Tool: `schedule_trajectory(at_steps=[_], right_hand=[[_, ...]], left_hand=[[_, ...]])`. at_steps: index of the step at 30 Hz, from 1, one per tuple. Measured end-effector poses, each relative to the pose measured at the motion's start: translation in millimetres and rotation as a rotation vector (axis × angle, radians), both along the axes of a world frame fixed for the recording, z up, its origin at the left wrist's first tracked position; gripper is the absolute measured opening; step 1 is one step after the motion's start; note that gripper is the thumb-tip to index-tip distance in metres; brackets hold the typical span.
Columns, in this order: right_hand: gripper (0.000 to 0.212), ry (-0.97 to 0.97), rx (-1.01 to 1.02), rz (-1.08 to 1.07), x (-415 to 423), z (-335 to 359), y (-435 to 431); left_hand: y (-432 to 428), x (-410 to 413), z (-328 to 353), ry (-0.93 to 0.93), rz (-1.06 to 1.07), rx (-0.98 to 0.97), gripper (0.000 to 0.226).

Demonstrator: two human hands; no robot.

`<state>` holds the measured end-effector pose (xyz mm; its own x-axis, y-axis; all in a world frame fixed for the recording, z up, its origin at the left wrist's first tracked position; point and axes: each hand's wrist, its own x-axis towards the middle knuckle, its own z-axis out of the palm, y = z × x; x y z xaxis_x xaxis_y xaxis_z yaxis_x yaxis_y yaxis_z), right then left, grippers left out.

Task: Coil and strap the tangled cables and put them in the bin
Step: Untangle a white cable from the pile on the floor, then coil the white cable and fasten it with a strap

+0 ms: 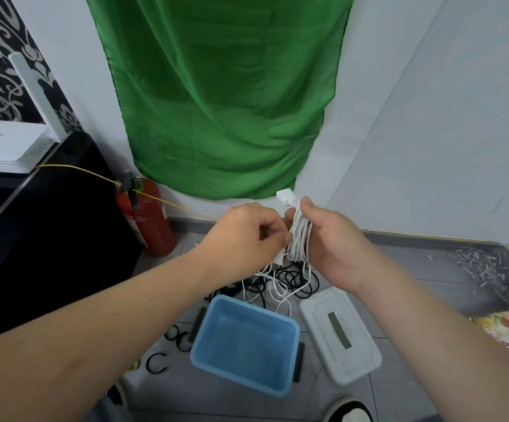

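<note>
A white cable (300, 236) is wound into a tight upright coil. It is gripped in the right hand (332, 239) and pinched at its side by the left hand (247, 236). Its white plug (285, 197) sticks out on top. Loose strands trail down into a tangle of black and white cables (280, 281) on the floor. Just beside the tangle sits the open blue bin (216, 306), its bare bottom showing.

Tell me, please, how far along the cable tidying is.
Nothing looks finished: the blue bin holds no cable. In hand, the right hand grips a white cable coil that the left hand pinches. Left: strap it, then untangle the black and white cables on the floor.
</note>
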<state>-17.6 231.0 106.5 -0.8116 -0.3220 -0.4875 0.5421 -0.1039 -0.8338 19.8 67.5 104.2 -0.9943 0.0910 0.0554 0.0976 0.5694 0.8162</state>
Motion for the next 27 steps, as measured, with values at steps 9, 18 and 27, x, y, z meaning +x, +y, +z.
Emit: schedule_trajectory(at_steps=[9,18,27], right_hand=[[0.038,0.051,-0.019,0.145,6,9,1],[0.071,0.055,0.163,0.358,12,9,-4],[0.051,-0.029,0.093,0.523,10,14,-21]], left_hand=[[-15,-2,11,0.066,-0.016,-0.166,0.093],[-15,-4,7,0.222,-0.309,-0.121,0.081],[-30,10,3,0.075,-0.337,-0.047,0.047]])
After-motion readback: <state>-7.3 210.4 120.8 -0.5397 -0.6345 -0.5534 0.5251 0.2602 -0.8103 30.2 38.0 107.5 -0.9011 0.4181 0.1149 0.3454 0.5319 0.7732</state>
